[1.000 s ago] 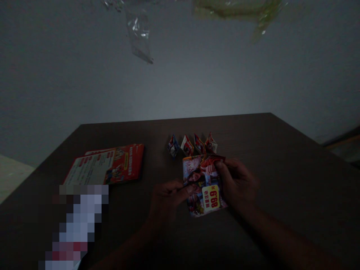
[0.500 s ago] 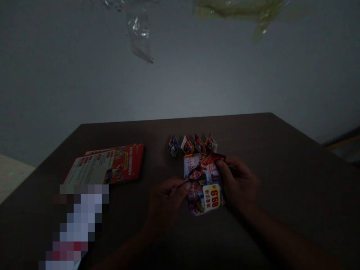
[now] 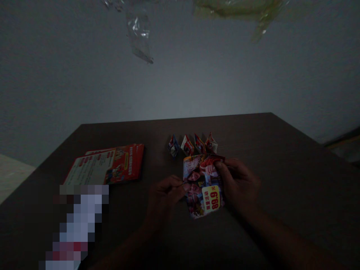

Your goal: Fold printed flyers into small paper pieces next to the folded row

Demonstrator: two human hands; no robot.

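Note:
A glossy printed paper sheet (image 3: 204, 176), with photos of people and a yellow "89.9" price label, is held up over the table between both hands. My left hand (image 3: 167, 195) pinches its left edge between thumb and fingers. On the other side, my right hand (image 3: 239, 180) grips the upper right edge, thumb on the front and fingers behind. The sheet's top right corner looks bent over. Just beyond it stand several small folded paper pieces (image 3: 187, 145) in a row, diamond-shaped from above, in red, white and blue print.
A stack of red and white printed leaflets (image 3: 123, 165) lies on the left of the dark table (image 3: 112, 133). In front of them is a pixelated pale object (image 3: 81, 221). Clear plastic (image 3: 139, 35) and yellowish tape (image 3: 239, 9) cling to the wall behind.
The sheet has dipped slightly down and left, with my left hand shifting a little left along with it. My right hand keeps nearly the same place, still gripping.

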